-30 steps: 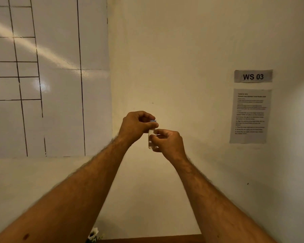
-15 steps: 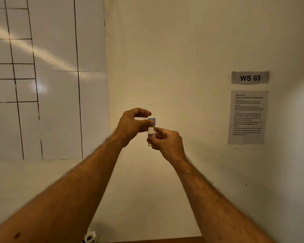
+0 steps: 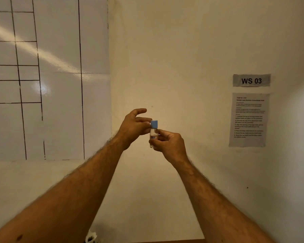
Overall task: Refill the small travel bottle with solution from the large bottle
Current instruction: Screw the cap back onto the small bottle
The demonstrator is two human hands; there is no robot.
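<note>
We are holding the small travel bottle (image 3: 154, 136) upright in the air in front of the wall (image 3: 174, 58), with both arms stretched out. Our right hand (image 3: 168, 144) is gripping its clear body from the right side. Our left hand (image 3: 133, 128) is pinching the blue cap (image 3: 154, 124) with thumb and one finger, while its other fingers are spreading loose. The bottle is carrying a small label, too tiny to read. On the wall at the right, a grey sign (image 3: 251, 80) is reading "WS 03", and the printed sheet (image 3: 248, 119) below it is staying illegible.
</note>
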